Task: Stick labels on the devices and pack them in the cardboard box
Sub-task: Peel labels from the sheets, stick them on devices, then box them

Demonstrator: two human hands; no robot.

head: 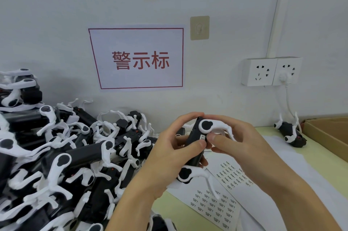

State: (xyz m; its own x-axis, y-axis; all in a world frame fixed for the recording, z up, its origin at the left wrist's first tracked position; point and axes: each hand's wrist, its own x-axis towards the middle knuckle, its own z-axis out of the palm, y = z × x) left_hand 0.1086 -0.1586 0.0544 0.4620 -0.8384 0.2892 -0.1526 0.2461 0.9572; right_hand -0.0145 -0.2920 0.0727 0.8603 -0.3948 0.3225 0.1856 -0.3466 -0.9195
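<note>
Centrally, the black plastic device with white curved arms (194, 148) sits upright between both hands: left hand (169, 148) grips its body, right hand (237, 138) pinches the small white label (203, 137) against it.

The table (320, 157) has a pale green top and fills the lower half of the picture. A big heap of black and white devices (56, 155) covers its left side, and white label sheets (216, 204) lie flat in the lower middle. At the right, one more device (290, 132) sits alone near the wall, just beside a brown cardboard box (327, 136) at the right edge.
</note>
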